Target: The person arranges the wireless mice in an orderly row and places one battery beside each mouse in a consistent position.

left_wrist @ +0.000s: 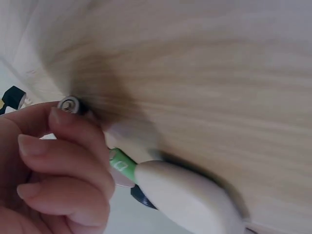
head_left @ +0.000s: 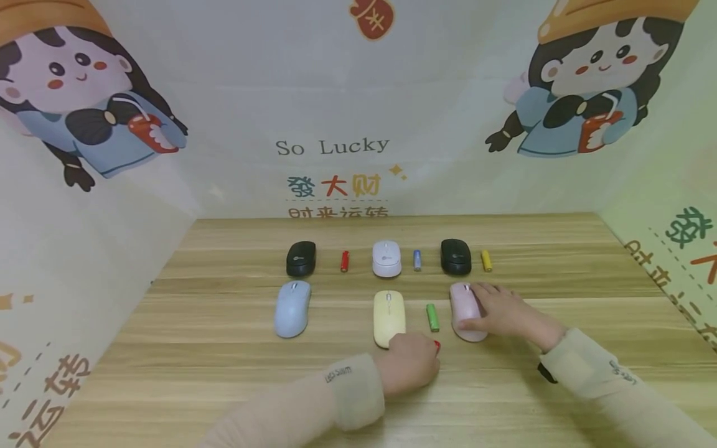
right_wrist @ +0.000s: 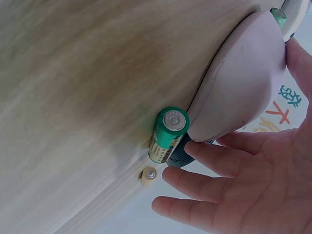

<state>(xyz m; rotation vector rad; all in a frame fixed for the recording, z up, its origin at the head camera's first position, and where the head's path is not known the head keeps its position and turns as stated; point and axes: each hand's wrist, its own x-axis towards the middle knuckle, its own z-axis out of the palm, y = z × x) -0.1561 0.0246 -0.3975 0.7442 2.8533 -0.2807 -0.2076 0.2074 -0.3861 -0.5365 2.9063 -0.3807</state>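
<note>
My left hand (head_left: 411,364) pinches a red battery (head_left: 437,346) between thumb and index finger, near the lower end of the yellow mouse (head_left: 389,317). In the left wrist view the end of this battery (left_wrist: 69,105) shows at the fingertips, while the other fingers are curled. My right hand (head_left: 506,314) holds the pink mouse (head_left: 463,305), thumb on one side and fingers on the other. Beside that mouse, a green-and-gold battery (right_wrist: 168,136) stands out in the right wrist view; the hand hides it in the head view. Between the yellow and pink mice lies a green battery (head_left: 432,317).
A blue mouse (head_left: 292,309) lies at the left. Behind are a black mouse (head_left: 301,259), a red battery (head_left: 344,261), a white mouse (head_left: 386,259), a blue battery (head_left: 417,261), another black mouse (head_left: 456,257) and a yellow battery (head_left: 487,261). Printed cloth (head_left: 241,124) surrounds the wooden table (head_left: 213,373).
</note>
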